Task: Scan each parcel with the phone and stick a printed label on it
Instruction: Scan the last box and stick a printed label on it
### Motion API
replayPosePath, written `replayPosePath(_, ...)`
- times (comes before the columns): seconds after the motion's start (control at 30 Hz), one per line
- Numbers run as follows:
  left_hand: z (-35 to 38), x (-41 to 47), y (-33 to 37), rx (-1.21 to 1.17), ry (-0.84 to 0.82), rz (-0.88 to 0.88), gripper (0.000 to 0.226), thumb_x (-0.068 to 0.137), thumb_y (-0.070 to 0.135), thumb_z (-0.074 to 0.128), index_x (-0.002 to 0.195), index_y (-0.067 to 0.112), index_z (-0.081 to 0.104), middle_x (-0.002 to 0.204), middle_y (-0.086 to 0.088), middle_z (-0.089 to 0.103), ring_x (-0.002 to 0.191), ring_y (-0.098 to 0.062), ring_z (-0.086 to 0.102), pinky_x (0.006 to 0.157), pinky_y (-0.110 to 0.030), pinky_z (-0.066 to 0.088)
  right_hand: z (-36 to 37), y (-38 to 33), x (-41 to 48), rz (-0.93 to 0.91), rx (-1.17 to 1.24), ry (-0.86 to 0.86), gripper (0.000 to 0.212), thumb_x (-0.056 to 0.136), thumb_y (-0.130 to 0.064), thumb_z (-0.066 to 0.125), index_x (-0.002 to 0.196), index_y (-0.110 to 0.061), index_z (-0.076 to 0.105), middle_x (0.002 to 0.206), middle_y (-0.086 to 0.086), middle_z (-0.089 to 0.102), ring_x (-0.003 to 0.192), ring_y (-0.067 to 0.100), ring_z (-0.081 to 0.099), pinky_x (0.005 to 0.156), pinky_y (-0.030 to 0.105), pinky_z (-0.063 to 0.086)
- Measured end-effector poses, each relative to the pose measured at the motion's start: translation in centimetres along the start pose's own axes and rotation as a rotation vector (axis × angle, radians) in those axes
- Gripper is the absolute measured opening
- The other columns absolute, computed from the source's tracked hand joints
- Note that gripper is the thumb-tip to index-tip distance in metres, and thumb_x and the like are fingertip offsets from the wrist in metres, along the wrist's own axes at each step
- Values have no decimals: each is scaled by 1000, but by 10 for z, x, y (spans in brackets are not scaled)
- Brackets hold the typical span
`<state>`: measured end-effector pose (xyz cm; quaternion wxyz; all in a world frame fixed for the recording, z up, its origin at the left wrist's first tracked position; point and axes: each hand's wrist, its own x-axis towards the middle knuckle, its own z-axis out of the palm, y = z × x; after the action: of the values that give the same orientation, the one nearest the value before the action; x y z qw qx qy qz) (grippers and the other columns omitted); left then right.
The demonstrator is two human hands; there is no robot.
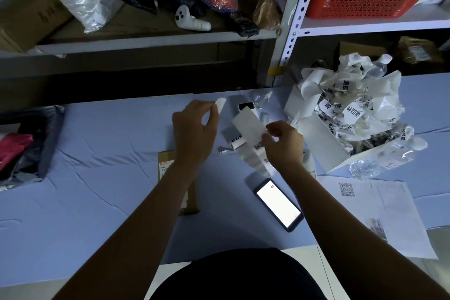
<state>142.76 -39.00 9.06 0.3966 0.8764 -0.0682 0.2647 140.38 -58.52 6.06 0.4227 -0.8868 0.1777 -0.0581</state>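
1. We're over the blue-covered table (97, 153). The brown cardboard parcel (168, 168) lies flat on it, mostly hidden under the left forearm, with its long axis running away from us.
2. The left hand (194, 134) is raised above the parcel's far end. Its thumb and forefinger pinch a small white label (221, 104), and the other fingers are loosely curled.
3. The right hand (283, 146), just to the right, pinches the white label strip (247, 129) at its edge.
4. The phone (278, 204) lies face up on the table beside the right forearm, screen lit, its long axis slanting from far-left to near-right.
5. The strip runs from the label printer (239, 102) slantwise towards us and rightward, and there's black print on it.
6. The label stands nearly upright in the fingertips, tipped slightly right and apart from the strip.
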Motion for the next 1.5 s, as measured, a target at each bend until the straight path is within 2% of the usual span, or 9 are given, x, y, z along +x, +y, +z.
replayPosePath(0.1, -8, 8, -2, 211, 126, 229, 25, 87, 23, 77, 97, 0, 76, 95, -13, 76, 86, -28, 73, 80, -42, 54, -1, -22, -9, -23, 27, 34, 34, 90, -32, 74, 120, -16, 68, 114, 5, 68, 97, 17, 65, 83, 26, 48)
replayPosePath(0.2, -17, 11, -6, 303, 221, 450, 26, 83, 25, 82, 92, 1, 77, 90, -13, 76, 83, -29, 73, 82, -41, 54, 0, -62, -19, 24, 559, -264, 36, 94, -39, 70, 122, -17, 65, 97, 5, 77, 89, 18, 74, 78, 29, 59)
replayPosePath(0.37, -40, 4, -14, 353, 215, 593, 33, 84, 33, 81, 95, 2, 77, 97, -13, 76, 90, -28, 73, 84, -41, 54, 7, -100, -23, 140, 893, -285, 35, 89, -11, 76, 121, -18, 62, 118, 16, 69, 96, 23, 76, 83, 28, 61)
replayPosePath(0.5, -65, 4, -29, 241, 51, 395, 65, 75, 47, 84, 115, -2, 70, 112, -17, 72, 101, -30, 70, 91, -47, 52, 22, -99, -37, 44, 919, -312, 36, 91, -6, 73, 123, -11, 58, 99, 9, 78, 102, 23, 75, 83, 28, 60)
replayPosePath(0.6, -82, -4, -42, -77, -211, -37, 76, 71, 51, 84, 130, 8, 62, 113, 6, 70, 100, -3, 65, 90, -21, 50, 36, -98, -45, 35, 953, -314, 39, 90, -6, 73, 126, -8, 58, 101, 4, 77, 109, 23, 72, 88, 30, 60)
replayPosePath(0.77, -96, -10, -65, -574, -198, -504, 5, 91, 24, 73, 94, 22, 77, 81, 5, 77, 75, -13, 73, 67, -19, 54, 67, -99, -56, 53, 870, -349, 36, 91, -4, 72, 124, -12, 58, 94, 4, 78, 104, 21, 74, 86, 27, 59)
replayPosePath(1.1, -84, -55, -138, -173, -200, -458, 8, 92, 13, 68, 84, 10, 70, 79, 2, 70, 72, -10, 65, 72, -35, 58, 150, -89, -72, 124, 398, -262, 26, 86, -8, 79, 109, -14, 67, 77, -1, 77, 74, 7, 75, 62, 16, 54)
replayPosePath(1.33, -55, -81, -172, -45, -149, -490, 6, 93, 8, 65, 92, 6, 70, 86, -4, 71, 81, -18, 66, 75, -30, 54, 204, -71, -59, -6, 26, -244, 35, 84, -12, 81, 115, -18, 65, 90, -2, 75, 74, 11, 70, 60, 16, 54)
replayPosePath(1.5, -40, -86, -189, 100, -259, -442, 11, 94, 9, 61, 86, 3, 66, 82, -11, 67, 82, -27, 63, 80, -48, 50, 228, -54, -44, -110, -171, -284, 27, 81, -10, 80, 104, -14, 66, 100, 2, 70, 88, 17, 66, 69, 20, 50)
